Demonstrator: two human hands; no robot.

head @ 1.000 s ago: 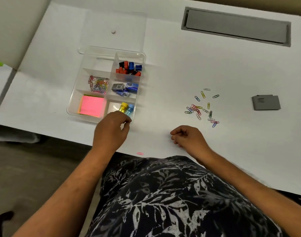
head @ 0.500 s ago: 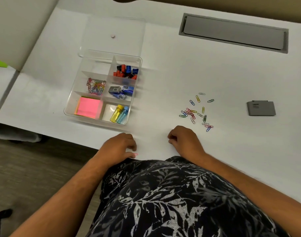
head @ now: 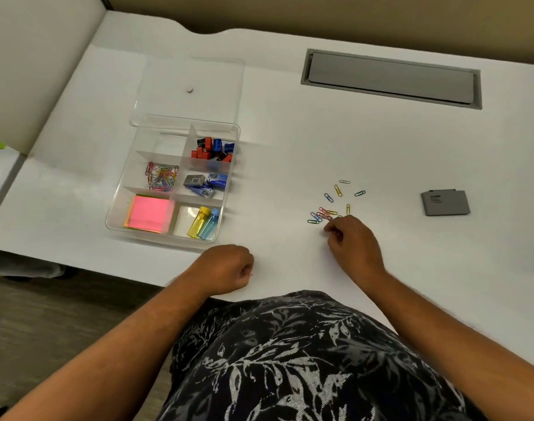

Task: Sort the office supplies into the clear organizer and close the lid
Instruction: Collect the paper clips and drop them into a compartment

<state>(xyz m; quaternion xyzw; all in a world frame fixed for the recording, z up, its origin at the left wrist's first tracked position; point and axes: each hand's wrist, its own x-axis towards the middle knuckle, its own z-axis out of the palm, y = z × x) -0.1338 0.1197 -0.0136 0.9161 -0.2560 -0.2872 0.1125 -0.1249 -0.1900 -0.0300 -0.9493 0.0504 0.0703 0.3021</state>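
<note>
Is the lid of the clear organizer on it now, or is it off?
Off. The lid lies flat on the table behind the organizer, whose compartments are uncovered.

You wear a dark, almost black woven top (head: pixel 305 360) printed with pale grey leaves and branches. Your forearms are bare; the sleeves, perhaps short, lie outside the view.

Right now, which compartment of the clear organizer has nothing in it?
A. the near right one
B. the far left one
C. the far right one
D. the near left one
B: the far left compartment of the clear organizer shows only bare plastic, while every other one holds supplies.
</note>
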